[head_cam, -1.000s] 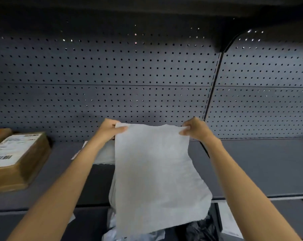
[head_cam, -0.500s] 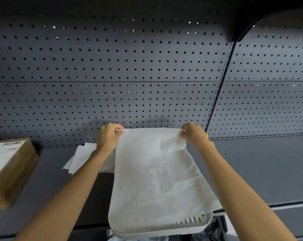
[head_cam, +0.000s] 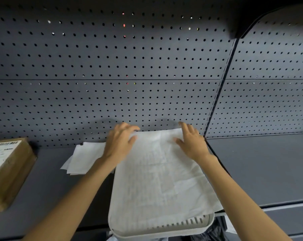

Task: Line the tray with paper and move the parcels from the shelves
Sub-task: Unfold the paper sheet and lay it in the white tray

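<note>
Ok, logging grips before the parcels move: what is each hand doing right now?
Left hand: open, fingers spread, flat on the paper.
Right hand: open, flat on the same sheet.

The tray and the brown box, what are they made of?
The tray looks like matte pale plastic: smooth rounded rim, moulded slots. The box looks like plain brown cardboard with a white printed label. The sheet lining the tray looks like thin, creased paper.
</note>
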`<state>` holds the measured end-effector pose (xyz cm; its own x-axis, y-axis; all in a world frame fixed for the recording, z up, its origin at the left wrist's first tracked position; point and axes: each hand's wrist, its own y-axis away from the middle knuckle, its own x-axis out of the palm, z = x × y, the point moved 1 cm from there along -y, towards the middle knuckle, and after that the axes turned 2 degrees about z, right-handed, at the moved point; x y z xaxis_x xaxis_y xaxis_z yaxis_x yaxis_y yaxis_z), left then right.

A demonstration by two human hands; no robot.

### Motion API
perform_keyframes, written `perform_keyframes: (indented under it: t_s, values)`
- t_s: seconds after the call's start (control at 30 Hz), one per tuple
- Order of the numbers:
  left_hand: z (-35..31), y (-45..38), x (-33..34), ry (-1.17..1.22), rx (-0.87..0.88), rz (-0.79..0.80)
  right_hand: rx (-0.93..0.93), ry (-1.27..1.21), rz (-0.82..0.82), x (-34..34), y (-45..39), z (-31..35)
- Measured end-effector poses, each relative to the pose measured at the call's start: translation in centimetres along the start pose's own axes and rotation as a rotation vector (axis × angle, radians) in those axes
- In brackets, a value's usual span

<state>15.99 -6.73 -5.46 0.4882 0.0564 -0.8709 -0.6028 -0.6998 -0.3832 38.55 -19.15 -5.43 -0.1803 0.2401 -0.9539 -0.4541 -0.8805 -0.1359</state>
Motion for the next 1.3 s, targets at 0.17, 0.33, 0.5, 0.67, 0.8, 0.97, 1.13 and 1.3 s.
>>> perform_keyframes:
  t_s: [0.17,0.33,0.5,0.67,0.8,0.97,1.13,1.3]
  values:
    - [-6.6,5.7,0.4,-0.139,-0.015,0.821,-0.251,0.121,0.379,3.9,3.5,2.5]
    - [-5.9,9.0,1.5,-0.205,0.006,0.881,-0.126,0.066,0.481,4.8,6.4,1.6]
    - [-4.7,8.6,-0.1,-0.184,0.028,0.974,-0.059,0.044,0.477,4.6,8.2,2.1]
    - [-6.1,8.4,-0.6,-0.122,-0.104,0.895,-0.071,0.077,0.456,4.2,7.8,2.6]
    - [-7.4,9.8,1.6,-0.085,-0.150,0.781,-0.106,0.083,0.426,4.3,7.6,2.1]
    - [-5.6,11.4,1.6,-0.155,-0.087,0.754,-0.155,0.096,0.384,4.4,7.7,2.0]
    - [-6.5,11.4,1.1,-0.101,-0.058,0.745,-0.162,0.131,0.390,4.2,7.5,2.1]
    - [-7.2,11.3,2.3,-0.107,-0.120,0.771,-0.095,0.003,0.392,4.6,7.4,3.7]
